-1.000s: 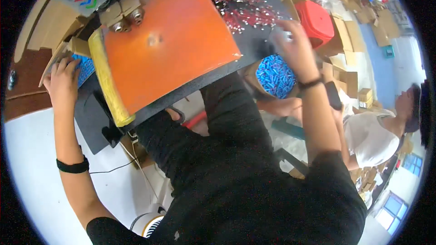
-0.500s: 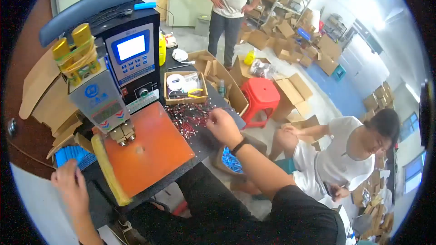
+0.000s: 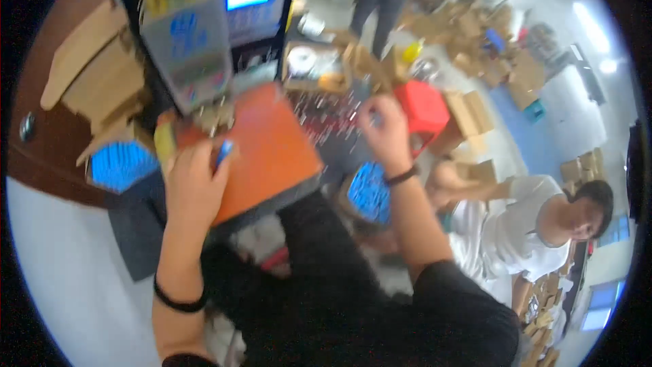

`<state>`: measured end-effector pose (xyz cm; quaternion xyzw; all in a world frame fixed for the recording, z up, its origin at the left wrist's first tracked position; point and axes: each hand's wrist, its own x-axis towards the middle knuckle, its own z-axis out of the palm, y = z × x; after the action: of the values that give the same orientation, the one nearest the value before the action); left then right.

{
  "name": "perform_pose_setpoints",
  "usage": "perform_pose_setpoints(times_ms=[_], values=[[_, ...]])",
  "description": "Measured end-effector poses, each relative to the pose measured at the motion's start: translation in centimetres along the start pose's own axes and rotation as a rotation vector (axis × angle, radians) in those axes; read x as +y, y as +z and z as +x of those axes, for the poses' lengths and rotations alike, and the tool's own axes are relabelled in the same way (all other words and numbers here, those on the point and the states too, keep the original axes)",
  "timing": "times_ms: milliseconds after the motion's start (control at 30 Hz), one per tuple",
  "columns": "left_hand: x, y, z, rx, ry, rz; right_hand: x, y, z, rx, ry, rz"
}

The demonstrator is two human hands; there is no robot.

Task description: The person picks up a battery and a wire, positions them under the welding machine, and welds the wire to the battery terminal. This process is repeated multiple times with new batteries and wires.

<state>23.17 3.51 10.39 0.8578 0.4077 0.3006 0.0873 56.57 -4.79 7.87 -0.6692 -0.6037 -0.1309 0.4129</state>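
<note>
My left hand (image 3: 193,180) is closed on a blue battery cell (image 3: 224,152), held over the left part of the orange work plate (image 3: 272,149). Just beyond those fingers are the metal tips (image 3: 216,117) of a spot-welding machine (image 3: 187,51). My right hand (image 3: 387,132) has its fingers curled together at the right end of a pile of thin red and black wires with white ends (image 3: 326,119). What it pinches, if anything, is blurred. A box of blue cells (image 3: 370,191) lies below my right hand.
Another box of blue cells (image 3: 122,163) stands left of the plate. Behind the wires is a small carton (image 3: 316,81) with a white roll. A red stool (image 3: 424,112) is at the right. One person (image 3: 502,231) sits at right; another (image 3: 384,0) stands behind.
My left hand has come from the left edge to over the plate, now with a blue cell. My right hand remains by the wires, and the whole view has shifted.
</note>
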Motion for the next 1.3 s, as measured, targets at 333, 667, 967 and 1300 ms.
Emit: perform_pose_setpoints(times_ms=[333,667,967,1300], values=[[-0.2,2.1,-1.3,0.057,-0.320,-0.517,-2.8,-2.2,-0.6,-0.193,0.228,0.285],[-0.1,2.1,-0.6,0.017,-0.412,-0.554,-7.7,1.9,-3.1,-0.230,0.271,0.886],[-0.6,2.2,-0.6,0.010,-0.396,-0.471,-8.8,4.1,-2.8,-0.265,0.427,0.906],[-0.6,2.1,-0.6,0.006,-0.390,-0.456,-8.1,4.2,-2.8,-0.277,0.415,0.909]])
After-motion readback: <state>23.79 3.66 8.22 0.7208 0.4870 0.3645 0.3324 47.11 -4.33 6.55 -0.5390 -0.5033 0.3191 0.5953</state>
